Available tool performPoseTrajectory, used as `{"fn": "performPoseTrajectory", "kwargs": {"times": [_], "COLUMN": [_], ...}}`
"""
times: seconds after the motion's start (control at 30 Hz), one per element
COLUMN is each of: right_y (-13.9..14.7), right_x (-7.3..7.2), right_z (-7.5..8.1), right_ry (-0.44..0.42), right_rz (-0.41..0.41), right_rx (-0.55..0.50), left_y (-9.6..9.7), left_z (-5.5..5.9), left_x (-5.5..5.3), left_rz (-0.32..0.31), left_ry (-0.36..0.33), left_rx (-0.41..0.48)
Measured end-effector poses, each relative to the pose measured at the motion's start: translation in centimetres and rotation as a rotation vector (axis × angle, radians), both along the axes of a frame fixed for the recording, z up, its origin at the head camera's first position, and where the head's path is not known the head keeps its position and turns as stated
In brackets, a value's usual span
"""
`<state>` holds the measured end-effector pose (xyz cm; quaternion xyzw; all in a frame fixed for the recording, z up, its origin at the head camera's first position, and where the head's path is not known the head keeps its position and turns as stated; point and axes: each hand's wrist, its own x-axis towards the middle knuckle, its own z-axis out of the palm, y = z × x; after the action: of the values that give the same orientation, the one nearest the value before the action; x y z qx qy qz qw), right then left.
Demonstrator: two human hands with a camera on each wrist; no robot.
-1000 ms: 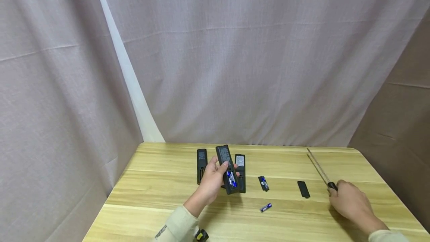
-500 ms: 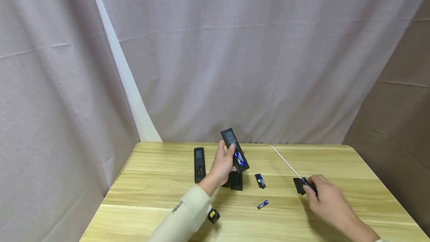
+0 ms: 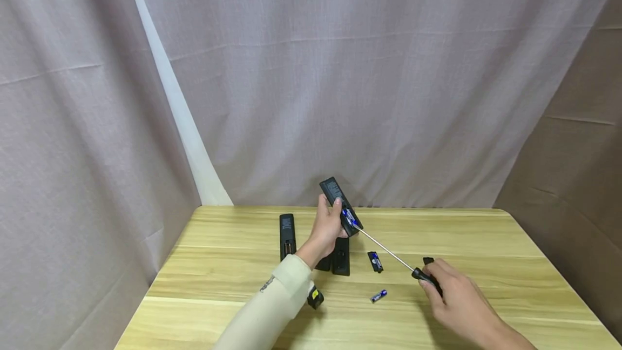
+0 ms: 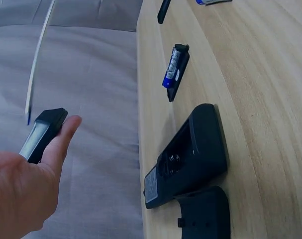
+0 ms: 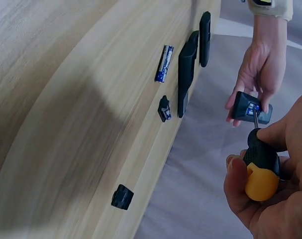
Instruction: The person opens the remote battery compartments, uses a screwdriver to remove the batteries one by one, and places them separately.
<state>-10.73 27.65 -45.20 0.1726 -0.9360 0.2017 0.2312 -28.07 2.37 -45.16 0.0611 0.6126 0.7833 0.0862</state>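
Note:
My left hand (image 3: 326,228) grips a black remote control (image 3: 332,190), tilted above the table with its back towards me. Its battery bay is uncovered, and blue-and-white batteries (image 3: 349,216) lie inside. My right hand (image 3: 459,295) holds a screwdriver (image 5: 262,164) by its black handle with a yellow end. The long metal shaft (image 3: 389,251) points up and left, and its tip meets the battery bay. In the left wrist view, the back of the left hand hides most of the held remote.
A second remote (image 3: 287,228) lies at left, another (image 3: 342,261) below the left hand, beside a dark piece partly hidden there. A battery cover (image 3: 373,261) with a battery on it, a loose battery (image 3: 379,296) and another black cover (image 5: 122,196) lie on the wooden table (image 3: 218,280).
The left hand has raised the remote and moved it right. The right hand has brought the screwdriver from the table's right side over to the left, its tip now at the remote's batteries.

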Motion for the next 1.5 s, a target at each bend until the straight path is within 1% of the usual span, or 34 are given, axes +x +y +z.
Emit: {"fn": "performPoseTrajectory", "kwargs": {"times": [0.2,0.33,0.43,0.5,0.7,0.8,0.9,1.03,1.13,1.3,1.4,1.5], "right_y": [0.1,0.1,-0.1,-0.3,-0.9,-1.3,-1.9,-3.2,-4.4,-5.4,-5.3,-4.7], "right_x": [-0.2,-0.2,-0.1,-0.1,0.2,0.5,0.9,1.1,1.2,1.1,0.8,0.5], "right_z": [-0.1,-0.1,0.0,0.2,0.9,1.2,1.5,2.1,2.6,2.9,2.8,2.5], "right_ry": [-0.003,0.013,0.028,0.024,0.035,0.044,0.044,0.024,0.018,0.022,0.014,0.024], "right_rz": [-0.015,-0.01,-0.007,-0.005,-0.021,-0.032,-0.047,-0.066,-0.079,-0.09,-0.082,-0.064], "right_rx": [0.014,0.033,0.052,0.058,0.061,0.058,0.056,0.062,0.076,0.094,0.076,0.045], "left_y": [-0.1,-0.2,-0.3,-0.4,-0.3,-0.2,0.1,0.4,0.5,0.6,0.6,0.5], "left_z": [0.0,-0.1,-0.3,-0.5,-0.5,-0.7,-1.1,-1.8,-1.9,-2.0,-2.0,-1.9], "left_x": [0.2,0.4,0.6,0.7,1.2,1.6,1.8,1.8,1.9,1.9,1.7,1.4], "left_rz": [0.008,-0.002,0.004,0.009,0.011,0.002,-0.01,0.028,0.065,0.081,0.087,0.079], "left_ry": [0.026,0.035,0.05,0.066,0.146,0.163,0.177,0.211,0.228,0.237,0.223,0.199], "left_rx": [-0.023,-0.044,-0.071,-0.087,-0.157,-0.16,-0.156,-0.184,-0.203,-0.202,-0.181,-0.155]}}
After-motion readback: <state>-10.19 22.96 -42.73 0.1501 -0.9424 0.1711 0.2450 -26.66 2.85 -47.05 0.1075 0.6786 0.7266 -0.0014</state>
